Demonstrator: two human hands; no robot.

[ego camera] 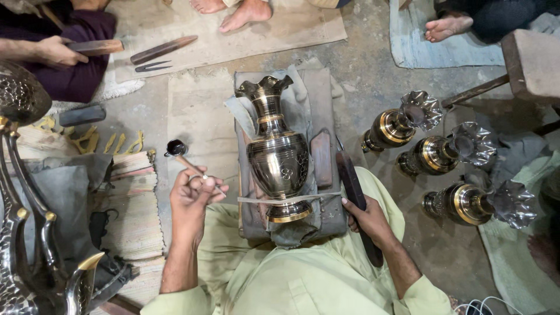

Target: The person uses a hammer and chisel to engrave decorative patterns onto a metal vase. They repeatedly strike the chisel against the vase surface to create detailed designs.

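Note:
A dark engraved brass vase lies on a grey padded block in front of me, held down near its foot by a pale strap. My left hand pinches a thin stick whose tip rests in a small black pot, left of the vase. My right hand grips a long dark wooden mallet lying along the block's right edge.
Three similar ruffle-mouthed vases lie on the floor at right. Another person's hand holds a wooden tool at top left, with a wooden stick nearby. Bare feet rest on mats. Dark metalware stands at left.

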